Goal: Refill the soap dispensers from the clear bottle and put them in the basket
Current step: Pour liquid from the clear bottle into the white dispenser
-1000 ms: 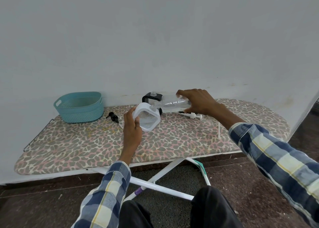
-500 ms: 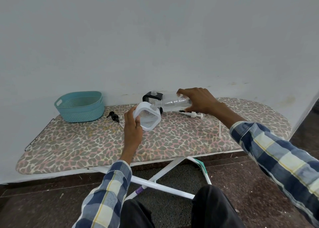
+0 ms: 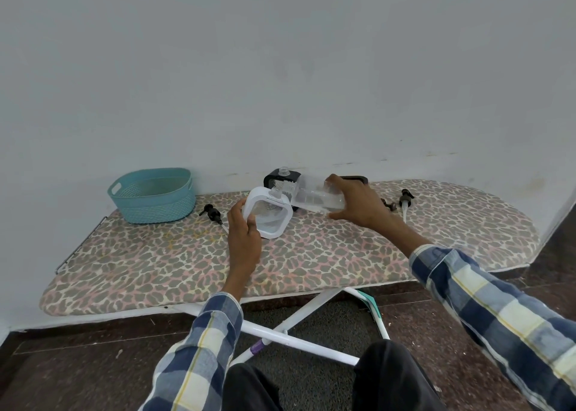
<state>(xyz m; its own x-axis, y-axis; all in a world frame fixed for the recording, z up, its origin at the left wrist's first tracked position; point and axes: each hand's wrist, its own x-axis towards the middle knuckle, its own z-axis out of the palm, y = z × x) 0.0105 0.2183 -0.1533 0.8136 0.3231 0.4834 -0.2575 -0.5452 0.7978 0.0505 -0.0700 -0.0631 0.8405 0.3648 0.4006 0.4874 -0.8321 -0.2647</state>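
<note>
Tilting the clear bottle (image 3: 314, 198) nearly flat in my right hand (image 3: 355, 206) to run soap into the neck, I gripped the white dispenser (image 3: 268, 213) steady with my left hand (image 3: 242, 233) near the board's (image 3: 343, 255) back edge, the basket (image 3: 152, 199) waiting at its back left corner.

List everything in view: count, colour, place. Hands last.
Ironing board: one, leopard-print cover, against the wall.
Basket: one, teal, far left end of the board.
White dispenser: one, white frame, clear middle, tilted, pump off.
Black dispensers: two, at the wall; one mostly hidden.
Clear bottle: one, tipped, neck toward the white dispenser.
Pumps: two seen, dark; one by the basket, one right.
Left hand: grips the white dispenser.
Right hand: grips the clear bottle.
</note>
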